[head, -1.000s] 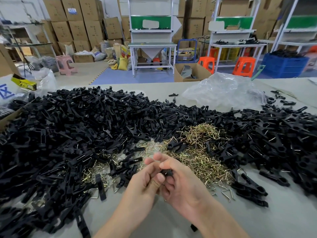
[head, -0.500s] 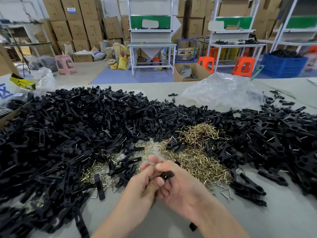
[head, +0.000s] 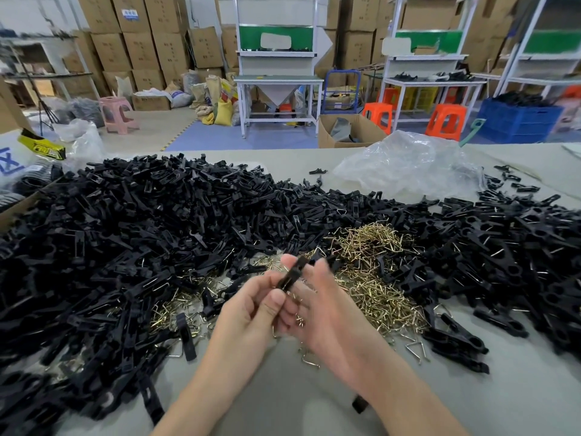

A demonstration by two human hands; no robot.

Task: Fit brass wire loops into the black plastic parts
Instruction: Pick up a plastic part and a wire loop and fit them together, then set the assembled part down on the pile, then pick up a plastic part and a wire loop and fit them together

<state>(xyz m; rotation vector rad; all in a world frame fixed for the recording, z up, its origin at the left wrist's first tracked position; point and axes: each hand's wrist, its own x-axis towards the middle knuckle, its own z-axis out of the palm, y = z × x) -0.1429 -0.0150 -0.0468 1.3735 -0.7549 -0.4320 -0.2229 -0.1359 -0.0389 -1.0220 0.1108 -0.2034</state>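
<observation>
A: Where is the piece being worked on?
B: One black part (head: 292, 275) is up off the table (head: 314, 404), between the two hands. It is tilted, with its top end pointing away from the person.
A: Who has hold of it?
B: The left hand (head: 251, 309). Its thumb (head: 276, 298) and curled fingers pinch the lower end.
A: And the right hand?
B: The right hand (head: 330, 313) is just beside it, with its fingers (head: 322, 275) reaching up along the far side of the part. They are blurred, so I cannot tell whether they grip it or only touch it. Some brass glints by its lower fingers, too small to make out.
A: Where are the wire loops?
B: The brass wire loops (head: 377, 272) lie in a heap on the table, just beyond the hands and to the right. A thinner scatter of them runs left under the black pieces. A loose loop (head: 309, 361) lies near the right wrist.
A: The other parts?
B: The left pile (head: 125, 240) covers that whole side of the table and the right pile (head: 518, 262) the other, with the brass heap between them.
A: Anything else?
B: A crumpled clear plastic bag (head: 408, 165) lies at the far edge, behind the piles. Past the table there are cardboard boxes (head: 141, 42), a white workbench (head: 278, 80) and orange stools (head: 446, 119)
</observation>
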